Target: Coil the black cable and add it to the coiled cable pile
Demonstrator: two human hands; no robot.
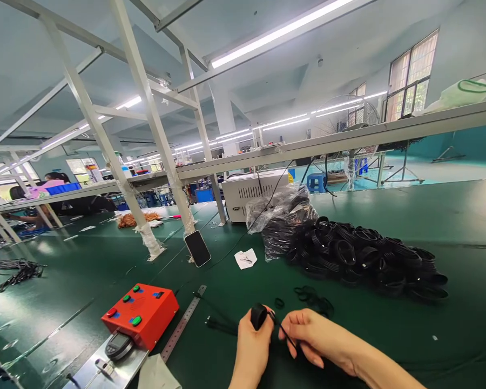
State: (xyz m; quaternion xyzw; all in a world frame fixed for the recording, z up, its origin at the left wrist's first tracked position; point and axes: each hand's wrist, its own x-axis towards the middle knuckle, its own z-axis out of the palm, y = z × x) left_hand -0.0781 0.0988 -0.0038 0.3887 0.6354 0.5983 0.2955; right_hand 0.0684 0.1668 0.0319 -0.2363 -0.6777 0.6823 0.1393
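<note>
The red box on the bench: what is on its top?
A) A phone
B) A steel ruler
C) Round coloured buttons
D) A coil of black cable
C: the red box has green and red round buttons set into its top.
</note>
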